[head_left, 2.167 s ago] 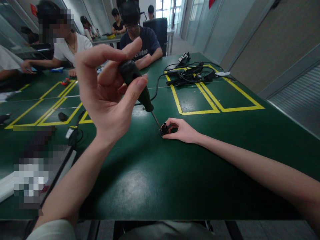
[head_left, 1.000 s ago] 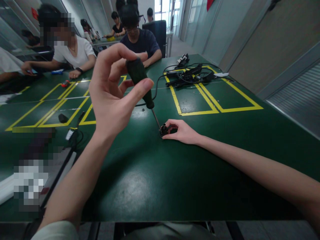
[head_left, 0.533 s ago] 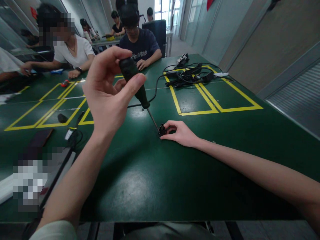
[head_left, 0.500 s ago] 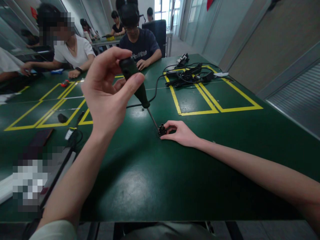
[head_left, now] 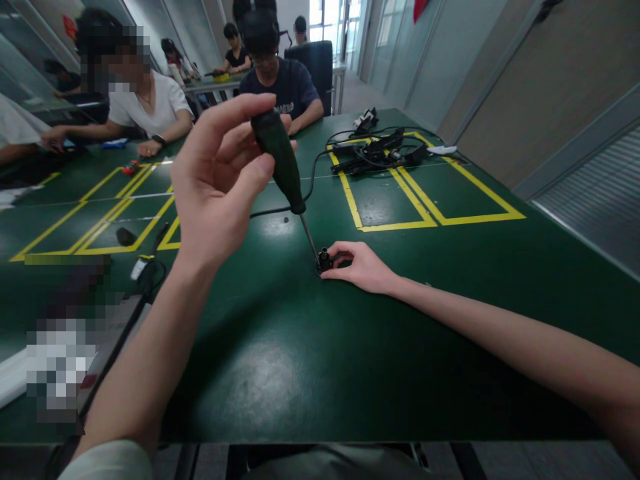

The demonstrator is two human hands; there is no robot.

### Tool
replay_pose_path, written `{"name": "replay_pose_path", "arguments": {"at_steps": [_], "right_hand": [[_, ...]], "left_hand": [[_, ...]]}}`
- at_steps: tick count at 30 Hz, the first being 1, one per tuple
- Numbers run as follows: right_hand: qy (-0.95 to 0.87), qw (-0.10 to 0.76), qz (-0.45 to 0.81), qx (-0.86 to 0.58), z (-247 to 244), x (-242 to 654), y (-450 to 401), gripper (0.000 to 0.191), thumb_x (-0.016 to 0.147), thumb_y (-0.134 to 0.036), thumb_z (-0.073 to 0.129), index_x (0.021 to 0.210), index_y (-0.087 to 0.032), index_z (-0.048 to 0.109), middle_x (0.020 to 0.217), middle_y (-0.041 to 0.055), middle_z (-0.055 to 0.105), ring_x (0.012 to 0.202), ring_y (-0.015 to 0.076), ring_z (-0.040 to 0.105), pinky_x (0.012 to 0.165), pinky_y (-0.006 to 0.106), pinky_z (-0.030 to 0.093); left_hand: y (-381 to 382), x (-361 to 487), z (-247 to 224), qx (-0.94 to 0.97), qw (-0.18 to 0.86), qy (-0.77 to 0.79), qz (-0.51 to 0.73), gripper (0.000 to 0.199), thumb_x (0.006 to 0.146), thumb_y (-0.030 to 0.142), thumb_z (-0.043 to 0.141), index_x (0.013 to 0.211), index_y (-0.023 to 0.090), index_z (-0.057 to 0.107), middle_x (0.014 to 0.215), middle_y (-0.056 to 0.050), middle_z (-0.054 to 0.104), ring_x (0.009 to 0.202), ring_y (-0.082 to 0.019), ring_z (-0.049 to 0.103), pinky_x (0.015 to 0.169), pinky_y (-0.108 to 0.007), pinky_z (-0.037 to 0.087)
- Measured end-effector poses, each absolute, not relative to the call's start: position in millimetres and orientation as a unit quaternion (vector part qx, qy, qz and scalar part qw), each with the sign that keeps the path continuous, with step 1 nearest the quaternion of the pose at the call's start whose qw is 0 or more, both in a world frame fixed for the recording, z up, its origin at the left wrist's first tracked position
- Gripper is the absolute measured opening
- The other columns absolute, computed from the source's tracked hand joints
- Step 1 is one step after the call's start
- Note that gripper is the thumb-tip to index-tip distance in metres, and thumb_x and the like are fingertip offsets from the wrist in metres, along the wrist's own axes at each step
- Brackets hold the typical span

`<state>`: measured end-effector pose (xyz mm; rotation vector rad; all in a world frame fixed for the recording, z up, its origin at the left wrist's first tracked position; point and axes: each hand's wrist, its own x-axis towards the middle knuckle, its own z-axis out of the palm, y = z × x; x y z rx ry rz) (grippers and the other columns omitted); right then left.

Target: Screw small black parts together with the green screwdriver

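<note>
Around the dark handle of a screwdriver are the fingers of my left hand, with the index finger over its top end. The screwdriver leans, and its thin metal shaft runs down to a small black part on the green table. My right hand pinches that part from the right, between thumb and fingers, low against the tabletop. A short round post sticks up from the part. Where exactly the screwdriver tip meets it is too small to make out.
Black cables and parts lie heaped at the back right, near yellow tape outlines. A cable runs behind the screwdriver. At left lie a small black object and a tagged cable. People sit across the table.
The screwdriver handle has swung right and stands more upright. My left hand has shifted slightly right, and its fingers have changed position on the handle. My right hand has stayed still.
</note>
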<state>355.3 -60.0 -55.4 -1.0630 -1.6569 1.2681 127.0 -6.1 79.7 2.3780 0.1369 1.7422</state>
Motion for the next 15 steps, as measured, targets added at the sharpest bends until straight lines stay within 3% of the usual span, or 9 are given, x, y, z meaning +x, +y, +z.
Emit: {"name": "replay_pose_path", "arguments": {"at_steps": [2,5,7,12,13,15], "right_hand": [[-0.652,0.388,0.499,-0.420,-55.0,355.7,-60.2,0.028,0.065,-0.030,0.090,0.083,-0.017,0.073,0.093,0.0050,0.077,0.086,0.0198,0.071,0.085,0.039,0.059],[-0.650,0.387,0.501,-0.421,-55.2,355.7,-60.4,0.028,0.064,-0.030,0.090,0.083,-0.017,0.072,0.093,0.0046,0.077,0.084,0.0193,0.070,0.084,0.039,0.059],[-0.646,0.388,0.505,-0.420,-55.5,355.4,-60.4,0.029,0.064,-0.030,0.090,0.082,-0.017,0.072,0.092,0.0041,0.076,0.082,0.0186,0.069,0.083,0.038,0.059],[-0.637,0.395,0.514,-0.417,-54.9,354.5,-60.2,0.030,0.062,-0.030,0.091,0.080,-0.017,0.071,0.089,0.0033,0.075,0.081,0.0181,0.068,0.081,0.037,0.058],[-0.637,0.395,0.514,-0.417,-54.5,354.3,-60.3,0.030,0.062,-0.029,0.091,0.080,-0.017,0.071,0.090,0.0032,0.075,0.082,0.0181,0.068,0.081,0.037,0.058],[-0.638,0.393,0.513,-0.419,-53.9,354.0,-60.5,0.029,0.062,-0.029,0.091,0.081,-0.017,0.071,0.090,0.0032,0.076,0.082,0.0181,0.068,0.082,0.037,0.058]], "left_hand": [[-5.1,126.5,81.1,0.805,0.095,0.045,0.584,0.050,0.089,0.045,0.080,0.134,0.031,0.066,0.111,-0.002,0.074,0.115,-0.025,0.075,0.093,-0.044,0.065],[-7.7,126.7,82.3,0.779,0.040,0.071,0.622,0.051,0.080,0.037,0.089,0.126,0.031,0.070,0.117,-0.002,0.071,0.104,-0.017,0.073,0.077,-0.024,0.065],[-9.9,126.6,82.4,0.765,0.021,0.093,0.637,0.048,0.079,0.030,0.090,0.123,0.030,0.072,0.117,-0.002,0.071,0.100,-0.013,0.072,0.071,-0.018,0.062],[-11.5,127.3,79.4,0.811,0.073,0.085,0.574,0.049,0.094,0.043,0.075,0.139,0.033,0.060,0.127,-0.003,0.071,0.121,-0.024,0.072,0.098,-0.045,0.064],[-11.8,128.2,78.5,0.810,0.076,0.084,0.576,0.050,0.093,0.045,0.074,0.139,0.033,0.060,0.128,-0.003,0.070,0.121,-0.024,0.071,0.097,-0.045,0.064],[-13.1,129.8,77.2,0.794,0.059,0.097,0.597,0.052,0.088,0.046,0.080,0.135,0.031,0.063,0.127,-0.005,0.068,0.114,-0.021,0.071,0.088,-0.035,0.065]]}}
